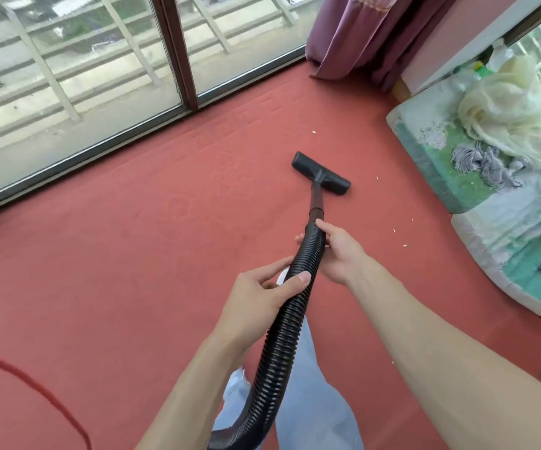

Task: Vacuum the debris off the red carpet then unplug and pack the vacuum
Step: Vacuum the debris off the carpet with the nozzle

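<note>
A black ribbed vacuum hose (282, 332) runs from the bottom of the view up to a short black tube and a flat black floor nozzle (321, 173) resting on the red carpet (116, 271). My left hand (262, 297) grips the hose lower down. My right hand (335, 251) holds the hose's upper end just below the tube. Small pale crumbs (405, 245) lie scattered on the carpet right of the nozzle, and one more crumb (313, 132) lies beyond it. The vacuum body is out of view.
A red power cord (35, 388) curves across the carpet at lower left. Sliding glass doors (100, 76) with a dark frame line the far side. A purple curtain (360, 37) hangs at the back. A mattress (477, 177) with piled cloth lies on the right.
</note>
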The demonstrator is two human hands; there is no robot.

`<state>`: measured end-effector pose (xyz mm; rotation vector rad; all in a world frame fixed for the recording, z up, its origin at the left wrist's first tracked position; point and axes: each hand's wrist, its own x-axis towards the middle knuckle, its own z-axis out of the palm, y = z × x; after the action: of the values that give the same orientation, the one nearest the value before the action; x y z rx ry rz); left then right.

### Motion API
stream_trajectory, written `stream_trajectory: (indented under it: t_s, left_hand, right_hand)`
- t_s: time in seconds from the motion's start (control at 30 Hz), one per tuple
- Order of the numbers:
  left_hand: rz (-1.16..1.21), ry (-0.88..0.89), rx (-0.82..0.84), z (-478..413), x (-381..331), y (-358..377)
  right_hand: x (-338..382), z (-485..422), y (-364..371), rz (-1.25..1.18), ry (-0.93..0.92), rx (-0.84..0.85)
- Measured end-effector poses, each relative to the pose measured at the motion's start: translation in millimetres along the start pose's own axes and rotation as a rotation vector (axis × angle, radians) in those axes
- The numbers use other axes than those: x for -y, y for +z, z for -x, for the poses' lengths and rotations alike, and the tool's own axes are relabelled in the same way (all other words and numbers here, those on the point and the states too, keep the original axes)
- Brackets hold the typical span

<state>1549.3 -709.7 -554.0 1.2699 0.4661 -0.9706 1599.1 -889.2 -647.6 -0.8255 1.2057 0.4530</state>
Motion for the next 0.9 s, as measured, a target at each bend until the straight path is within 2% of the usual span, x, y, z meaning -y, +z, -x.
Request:
stream_trajectory:
  t_s: [0.2, 0.4, 0.53, 0.63, 0.8, 0.9]
  left_hand:
    - [0.003, -0.029, -0.021, -34.0, -4.3, 3.2]
    - [-0.073, -0.125, 0.209, -31.1, -34.1, -14.9]
    - [-0.088, -0.168, 0.274, -26.6, -40.4, -20.3]
    - [-0.060, -0.166, 0.223, -29.3, -33.7, -15.4]
    - [-0.069, -0.112, -0.005, -44.0, -6.0, 12.0]
    - [-0.043, -0.110, -0.030, -46.8, 4.0, 26.0]
  right_hand:
    - [18.4, -28.9, 3.4, 0.047, -0.049, -0.043]
    - [34.1, -1.6, -13.5, 0.099, -0.057, -0.016]
    - [35.3, 11.7, -21.4, 0.151, -0.021, -0.015]
    - [33.8, -0.7, -14.9, 0.140, -0.042, -0.059]
    - [30.9, -26.5, -3.5, 0.122, -0.105, -0.134]
    - [26.6, -30.3, -6.8, 0.072, -0.138, -0.164]
